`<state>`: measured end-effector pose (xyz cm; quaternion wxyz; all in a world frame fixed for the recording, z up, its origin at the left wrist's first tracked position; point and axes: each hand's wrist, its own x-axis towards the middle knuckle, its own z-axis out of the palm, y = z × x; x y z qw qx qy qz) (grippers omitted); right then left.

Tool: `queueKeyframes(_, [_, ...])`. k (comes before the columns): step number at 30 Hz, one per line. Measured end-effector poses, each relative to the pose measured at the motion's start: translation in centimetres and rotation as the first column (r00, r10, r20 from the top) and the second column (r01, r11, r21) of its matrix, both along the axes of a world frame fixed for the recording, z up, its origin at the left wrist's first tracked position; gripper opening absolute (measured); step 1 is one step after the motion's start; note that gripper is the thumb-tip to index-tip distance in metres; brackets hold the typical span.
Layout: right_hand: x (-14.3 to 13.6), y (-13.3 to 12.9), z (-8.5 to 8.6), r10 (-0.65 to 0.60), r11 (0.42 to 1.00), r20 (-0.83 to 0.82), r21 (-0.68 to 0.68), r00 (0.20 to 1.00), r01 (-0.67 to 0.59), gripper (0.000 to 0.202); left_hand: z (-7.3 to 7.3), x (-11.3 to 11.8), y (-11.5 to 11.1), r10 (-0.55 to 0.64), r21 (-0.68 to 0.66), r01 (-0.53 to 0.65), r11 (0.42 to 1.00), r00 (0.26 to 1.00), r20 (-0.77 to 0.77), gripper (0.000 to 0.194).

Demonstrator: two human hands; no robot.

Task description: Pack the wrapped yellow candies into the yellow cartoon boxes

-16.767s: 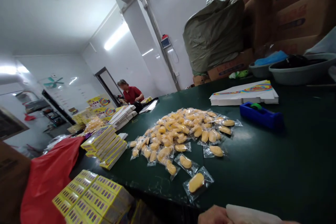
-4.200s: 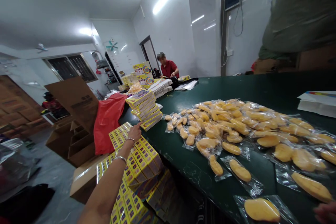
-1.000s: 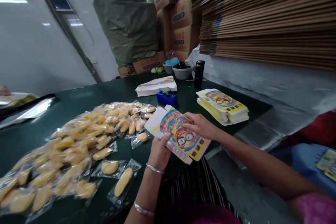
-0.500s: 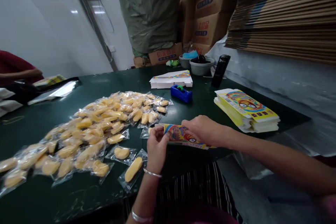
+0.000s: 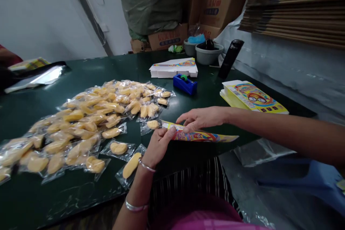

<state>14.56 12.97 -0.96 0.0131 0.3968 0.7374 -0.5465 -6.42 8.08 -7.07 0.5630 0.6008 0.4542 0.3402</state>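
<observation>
My left hand (image 5: 159, 146) pinches the left end of a colourful printed carton (image 5: 202, 136), thumb on top. The carton is flat and narrow, lying sideways near the table's front edge. My right hand (image 5: 201, 118) rests over its upper edge near the left end, with the index finger stretched out and the thumb touching the printed face. Left of the hands spreads a heap of yellow pieces in clear wrappers (image 5: 88, 115). One wrapped piece (image 5: 153, 124) lies just beyond my left hand.
A blue tape dispenser (image 5: 184, 84) stands beyond the hands, before white folded cartons (image 5: 174, 71). Printed cartons (image 5: 253, 97) are stacked at right, near a black upright object (image 5: 231, 58). Grey bowls (image 5: 208, 55) stand at the back. A person's arm shows at far left.
The carton has turned so its long side shows differently, its right end reaching further right. My right hand has moved from gripping its middle to its upper left, fingers loosened. The view has shifted.
</observation>
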Motion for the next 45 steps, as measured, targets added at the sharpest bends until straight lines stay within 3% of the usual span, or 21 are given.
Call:
queueKeyframes(4, [-0.4,0.6,-0.8,-0.053,0.993,-0.053,-0.106,0.997,0.047,0.058,0.4,0.5,0.6,0.013,-0.012,-0.013,1.0,0.998,-0.058,0.047])
queueKeyframes(9, [0.2,1.5,-1.6,-0.17,0.985,0.017,0.018,0.985,0.17,0.022,-0.4,1.4,1.8,-0.004,-0.008,0.004,1.0,1.0,0.009,0.037])
queueKeyframes(11, [0.8,1.6,-1.8,-0.315,0.949,-0.038,-0.037,0.948,0.314,0.018,-0.5,1.1,1.9,0.116,0.072,-0.119,0.99,0.992,0.054,0.032])
queueKeyframes(13, [1.2,1.0,-1.9,-0.488,0.863,-0.202,-0.257,0.849,0.435,0.025,-0.5,0.3,1.4,0.364,0.147,-0.377,0.914,0.925,0.109,0.031])
queueKeyframes(15, [1.0,-0.5,-2.2,-0.617,0.768,-0.37,-0.476,0.695,0.428,0.038,-0.2,-0.5,0.3,0.486,0.048,-0.505,0.862,0.848,0.212,0.043])
queueKeyframes(17, [0.2,-2.6,-3.1,-0.687,0.713,-0.482,-0.592,0.544,0.375,0.044,0.0,-1.0,-1.1,0.419,-0.151,-0.39,0.908,0.848,0.324,0.06])
queueKeyframes(19, [-1.0,-4.8,-4.6,-0.727,0.679,-0.532,-0.648,0.433,0.345,0.044,0.1,-1.0,-2.7,0.35,-0.264,-0.26,0.929,0.852,0.389,0.076])
queueKeyframes(22, [-2.8,-7.6,-7.0,-0.75,0.661,-0.594,-0.645,0.292,0.385,0.058,0.0,-1.1,-4.5,0.382,-0.288,-0.288,0.913,0.853,0.357,0.092])
queueKeyframes(24, [-3.5,-8.9,-8.0,-0.725,0.67,-0.652,-0.591,0.223,0.449,0.073,-0.2,-1.6,-5.5,0.403,-0.267,-0.329,0.906,0.863,0.305,0.091])
queueKeyframes(26, [-3.6,-9.9,-8.4,-0.678,0.71,-0.689,-0.525,0.254,0.47,0.074,-0.3,-2.4,-6.4,0.389,-0.224,-0.336,0.915,0.881,0.269,0.078])
queueKeyframes(29, [-3.1,-11.3,-8.2,-0.615,0.783,-0.691,-0.473,0.38,0.405,0.057,-0.2,-3.6,-7.7,0.312,-0.204,-0.265,0.942,0.916,0.251,0.057])
queueKeyframes(32, [-2.3,-13.0,-7.7,-0.595,0.803,-0.685,-0.495,0.42,0.331,0.046,-0.5,-4.3,-9.4,0.309,-0.231,-0.264,0.936,0.932,0.188,0.039])
queueKeyframes(35, [-2.0,-14.4,-7.5,-0.603,0.798,-0.656,-0.497,0.454,0.342,0.031,-1.0,-4.4,-10.9,0.379,-0.202,-0.366,0.909,0.925,0.032,0.029])
queueKeyframes(38, [-2.3,-15.0,-7.7,-0.616,0.76,-0.63,-0.319,0.472,0.566,0.013,-1.3,-4.4,-11.8,0.43,-0.098,-0.438,0.893,0.898,-0.1,0.027])
queueKeyframes(41, [-2.7,-15.2,-8.1,-0.61,0.68,-0.645,-0.127,0.46,0.722,0.016,-0.9,-4.1,-12.1,0.428,-0.032,-0.435,0.9,0.895,-0.128,0.026])
queueKeyframes(43, [-2.7,-15.3,-8.2,-0.649,0.639,-0.638,-0.159,0.416,0.753,0.013,-0.4,-3.8,-12.2,0.416,-0.025,-0.422,0.906,0.901,-0.125,0.023])
queueKeyframes(45, [-2.6,-15.6,-8.3,-0.699,0.607,-0.619,-0.247,0.359,0.756,0.026,0.2,-3.4,-12.3,0.413,-0.061,-0.419,0.906,0.906,-0.089,0.02])
